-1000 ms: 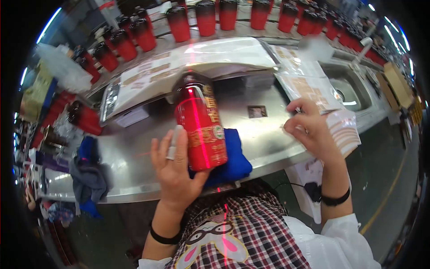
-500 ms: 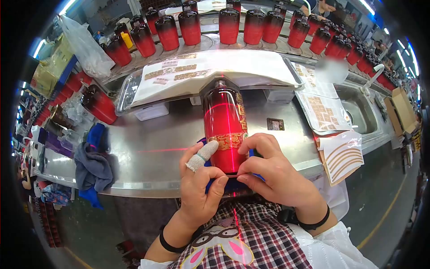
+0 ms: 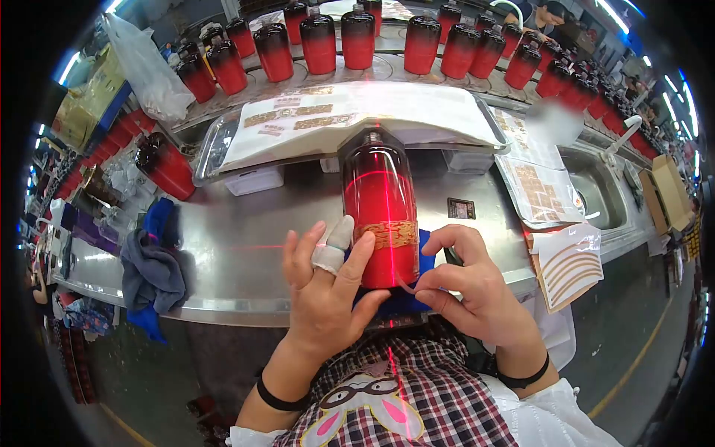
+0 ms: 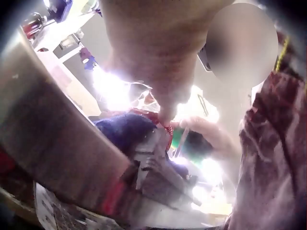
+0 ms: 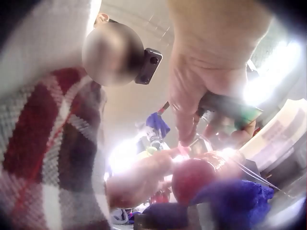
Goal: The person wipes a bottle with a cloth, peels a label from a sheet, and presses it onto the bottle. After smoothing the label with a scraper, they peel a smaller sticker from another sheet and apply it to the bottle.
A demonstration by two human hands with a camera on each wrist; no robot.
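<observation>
A red bottle with a dark top (image 3: 378,186) lies neck-away on blue cloth (image 3: 427,261), red light lines crossing it. A patterned gold band (image 3: 393,234) runs across its lower part. My left hand (image 3: 324,298), a finger wrapped in white, touches the bottle's left side with fingers mostly straight, its thumb near the base. At the base's right corner my right hand (image 3: 480,298) pinches a thin strip (image 3: 406,286) between thumb and finger. A dark and green object (image 5: 230,107) sits within the right hand in the right wrist view.
Behind the bottle stands a tray with label sheets (image 3: 313,112). More sheets (image 3: 540,186) and a card of curved gold strips (image 3: 572,261) lie right, by a sink (image 3: 596,186). Several red bottles (image 3: 320,45) line the back. A grey cloth (image 3: 149,272) hangs left.
The bottle has turned, and the gold lettering on its right side has gone from sight. My left fingers have spread and shifted left. My right hand has moved slightly right, and the strip now shows.
</observation>
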